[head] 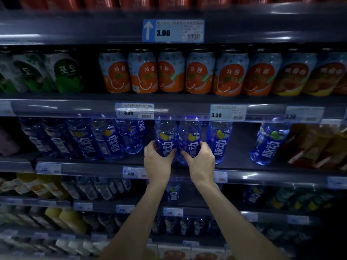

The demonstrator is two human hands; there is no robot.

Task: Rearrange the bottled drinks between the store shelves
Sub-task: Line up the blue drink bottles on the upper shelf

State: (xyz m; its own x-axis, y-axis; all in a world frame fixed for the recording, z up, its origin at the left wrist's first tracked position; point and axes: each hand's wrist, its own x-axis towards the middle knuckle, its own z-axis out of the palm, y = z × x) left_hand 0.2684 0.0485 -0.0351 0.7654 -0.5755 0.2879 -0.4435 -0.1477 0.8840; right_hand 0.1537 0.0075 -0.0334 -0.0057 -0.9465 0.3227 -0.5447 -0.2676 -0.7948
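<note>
1. Bottles are the business here: we have two blue ones in hand on the middle shelf (244, 167), standing upright and side by side, touching each other.
2. Our left hand (156, 159) wraps the left bottle (165, 136) low on its body, thumb across the label and fingers round the far side.
3. Our right hand (201, 160) clasps the right bottle (189, 138) the same way, low down, so both grips are closed on a bottle.
4. We cannot tell whether the bases rest on the shelf or hang just above it; our hands hide them.
5. We judge the step to be either lifting this pair off the shelf or setting it in; the frame does not settle which.
6. Left of our grip stands a packed row (105, 141) of the same bottles, with a small gap between it and our left hand.
7. Just right of our grip is a single bottle (218, 141); another (268, 145) stands well apart beyond it.
8. Cans (170, 72) sit on the shelf above, its rail (180, 111) close over the caps.
9. Next, we think, the pair must travel upright and together, clearing that rail and the neighbour on the right.
</note>
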